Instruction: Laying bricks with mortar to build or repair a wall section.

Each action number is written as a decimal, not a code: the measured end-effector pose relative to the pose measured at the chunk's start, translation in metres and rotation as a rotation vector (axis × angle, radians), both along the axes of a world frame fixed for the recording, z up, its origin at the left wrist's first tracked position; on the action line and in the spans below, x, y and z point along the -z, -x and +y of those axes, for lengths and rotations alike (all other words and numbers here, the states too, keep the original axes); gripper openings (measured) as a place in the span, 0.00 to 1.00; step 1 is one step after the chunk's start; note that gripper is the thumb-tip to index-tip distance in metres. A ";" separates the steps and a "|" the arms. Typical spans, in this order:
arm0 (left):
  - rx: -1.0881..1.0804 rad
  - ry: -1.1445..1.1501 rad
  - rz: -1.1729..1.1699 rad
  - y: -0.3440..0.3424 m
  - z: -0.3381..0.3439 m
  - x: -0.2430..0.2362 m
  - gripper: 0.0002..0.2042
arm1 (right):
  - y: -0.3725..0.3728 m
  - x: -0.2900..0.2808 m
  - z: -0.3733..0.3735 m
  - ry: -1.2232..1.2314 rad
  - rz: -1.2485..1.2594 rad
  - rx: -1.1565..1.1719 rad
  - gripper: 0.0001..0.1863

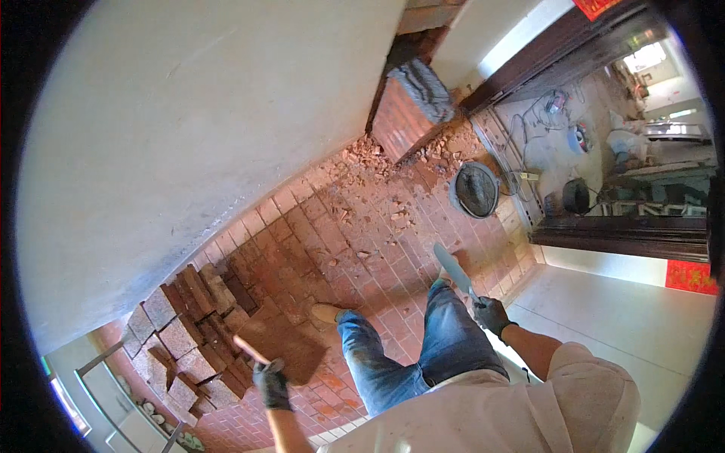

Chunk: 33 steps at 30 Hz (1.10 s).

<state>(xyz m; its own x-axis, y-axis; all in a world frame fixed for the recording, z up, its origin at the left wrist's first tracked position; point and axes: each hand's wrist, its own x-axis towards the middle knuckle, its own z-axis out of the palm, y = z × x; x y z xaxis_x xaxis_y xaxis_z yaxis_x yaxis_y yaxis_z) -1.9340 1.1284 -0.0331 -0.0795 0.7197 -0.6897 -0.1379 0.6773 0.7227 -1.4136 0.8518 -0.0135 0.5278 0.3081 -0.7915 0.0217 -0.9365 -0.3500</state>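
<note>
My right hand (pixel 491 315) is closed on the handle of a long flat trowel (pixel 453 268), its metal blade angled forward over my right leg. At lower left, my left hand (pixel 272 383) grips a slim pale-brown piece (pixel 249 347), like a handle; what it is exactly I cannot make out. That hand is beside a stack of bricks (pixel 181 332) and over a darker brown square patch (pixel 294 340). A bucket of grey mortar (pixel 474 189) stands ahead to the right. Beyond it, a short brick structure (pixel 404 121) has grey mortar on top.
Brick rubble (pixel 362 162) lies along the white wall (pixel 151 151) on the red brick floor (pixel 355 264). At right, a dark-framed doorway (pixel 619 234) shows cables, tools and a black bucket (pixel 575 195) inside. A metal frame (pixel 98 362) stands at lower left.
</note>
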 end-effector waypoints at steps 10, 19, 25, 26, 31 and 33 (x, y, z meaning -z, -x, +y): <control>0.148 0.201 -0.424 -0.363 -0.091 -0.139 0.25 | -0.237 0.034 -0.153 -0.010 -0.182 -0.340 0.12; 0.670 -0.179 -0.015 -0.644 -0.094 0.022 0.20 | -0.361 0.168 -0.125 0.172 0.240 0.484 0.30; 1.280 -0.323 0.831 -0.707 -0.094 0.154 0.35 | -0.425 0.307 -0.066 -0.237 0.580 1.117 0.19; 1.294 -0.317 0.841 -0.710 -0.098 0.173 0.35 | -0.436 0.334 -0.054 -0.236 0.550 1.131 0.19; 1.339 -0.250 0.886 -0.723 -0.125 0.249 0.37 | -0.445 0.387 -0.036 -0.325 1.159 1.454 0.19; 1.359 -0.204 0.898 -0.723 -0.134 0.265 0.39 | -0.455 0.371 -0.056 -0.273 1.000 1.143 0.18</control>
<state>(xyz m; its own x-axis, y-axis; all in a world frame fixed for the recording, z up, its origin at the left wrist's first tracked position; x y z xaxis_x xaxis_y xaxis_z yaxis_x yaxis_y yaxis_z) -1.2105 0.9948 -0.2984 0.3505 0.6597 -0.6648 0.9308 -0.1669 0.3251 -0.9584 0.7959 -0.3850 -0.1186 0.3121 -0.9426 -0.9787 -0.1968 0.0579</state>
